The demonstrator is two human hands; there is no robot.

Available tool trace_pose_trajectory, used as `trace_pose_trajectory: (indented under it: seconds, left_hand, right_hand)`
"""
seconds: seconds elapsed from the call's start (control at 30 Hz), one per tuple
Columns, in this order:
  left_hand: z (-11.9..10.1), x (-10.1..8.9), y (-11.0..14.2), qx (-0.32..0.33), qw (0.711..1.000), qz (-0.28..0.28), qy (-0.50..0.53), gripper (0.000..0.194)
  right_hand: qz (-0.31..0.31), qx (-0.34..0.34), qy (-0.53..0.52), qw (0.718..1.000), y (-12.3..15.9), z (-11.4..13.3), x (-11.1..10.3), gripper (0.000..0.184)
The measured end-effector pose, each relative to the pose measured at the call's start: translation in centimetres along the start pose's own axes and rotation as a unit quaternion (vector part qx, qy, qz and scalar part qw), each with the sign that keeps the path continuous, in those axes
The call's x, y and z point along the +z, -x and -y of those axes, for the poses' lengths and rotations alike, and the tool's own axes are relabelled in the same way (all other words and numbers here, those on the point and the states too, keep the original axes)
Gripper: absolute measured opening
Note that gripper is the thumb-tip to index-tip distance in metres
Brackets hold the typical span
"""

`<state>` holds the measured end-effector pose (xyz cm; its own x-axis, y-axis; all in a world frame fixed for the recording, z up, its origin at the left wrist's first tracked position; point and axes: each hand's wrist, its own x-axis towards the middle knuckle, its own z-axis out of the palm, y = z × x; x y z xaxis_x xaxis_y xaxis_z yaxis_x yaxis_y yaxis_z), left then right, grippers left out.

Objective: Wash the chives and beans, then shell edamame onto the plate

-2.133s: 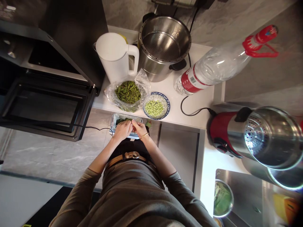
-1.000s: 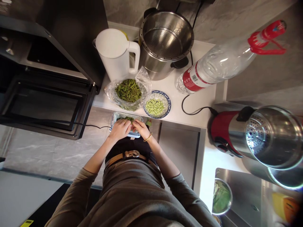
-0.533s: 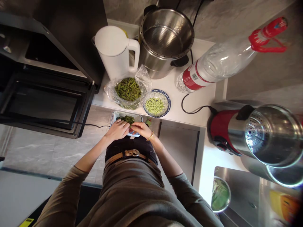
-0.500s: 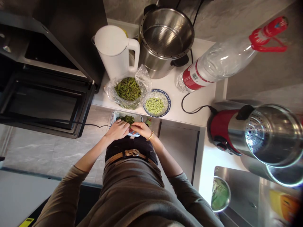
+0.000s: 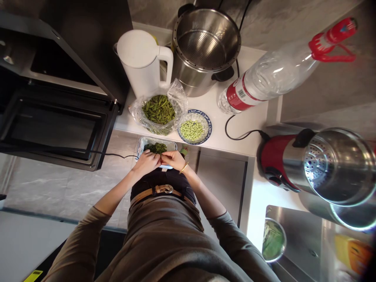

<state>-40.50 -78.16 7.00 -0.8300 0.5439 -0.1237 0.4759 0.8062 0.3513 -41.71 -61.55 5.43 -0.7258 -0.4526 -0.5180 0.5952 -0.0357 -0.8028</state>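
My left hand and my right hand meet fingertip to fingertip over the near edge of a small bin lined with plastic, below the counter. Both are closed in a pinch, and whatever is between the fingers is too small to make out. Dark green empty-looking pods lie in the bin. Just beyond, on the counter, an open clear plastic bag holds green bean pods. Right of it, shelled pale green beans lie on a blue-rimmed plate.
Behind the bag stand a white jug and a steel pot. A large water bottle is at the right, with a red-based steamer nearer. An open oven door juts out at left; a sink holds a bowl.
My right hand has shifted slightly left and up, its fingers closing nearer to the left hand's. The bag, plate and bin stay where they were.
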Motion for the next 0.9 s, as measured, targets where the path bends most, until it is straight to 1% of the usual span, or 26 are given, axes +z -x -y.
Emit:
trace_pose_trajectory:
  seconds: [0.1,0.23,0.33,0.43,0.5,0.63,0.77,0.83,0.9]
  left_hand:
    - [0.0,-0.2,0.0,-0.016,1.000,-0.011,0.017,0.018]
    - [0.2,-0.3,-0.1,-0.052,0.998,-0.007,0.047,0.019]
    - [0.4,-0.4,-0.2,-0.098,0.988,-0.010,0.119,0.020]
    - [0.8,-0.5,-0.2,-0.130,0.969,-0.019,0.209,0.020]
    - [1.0,-0.5,-0.3,-0.140,0.963,-0.032,0.229,0.021]
    - [1.3,-0.6,-0.4,-0.139,0.969,-0.050,0.197,0.026]
    - [1.6,-0.1,-0.4,-0.115,0.978,-0.064,0.163,0.014]
    - [1.6,0.3,-0.4,-0.106,0.981,-0.080,0.143,0.018]
    - [1.5,0.7,-0.4,-0.101,0.982,-0.101,0.125,0.018]
  right_hand:
    - [-0.016,-0.016,-0.002,1.000,0.2,0.2,0.1,0.026]
    - [-0.021,-0.022,-0.008,1.000,0.2,0.5,0.2,0.026]
    - [-0.014,-0.008,-0.050,0.999,0.1,0.6,0.2,0.027]
    - [0.016,0.011,-0.099,0.995,0.0,0.6,-0.1,0.033]
    - [0.025,0.021,-0.123,0.992,-0.2,0.5,-0.4,0.036]
    - [0.002,0.031,-0.138,0.990,-0.9,0.0,-1.1,0.038]
    - [-0.030,0.043,-0.129,0.990,-1.5,-0.4,-1.6,0.037]
    - [-0.037,0.050,-0.127,0.990,-1.6,-0.6,-1.7,0.036]
    - [-0.036,0.057,-0.127,0.990,-1.7,-0.8,-1.7,0.036]
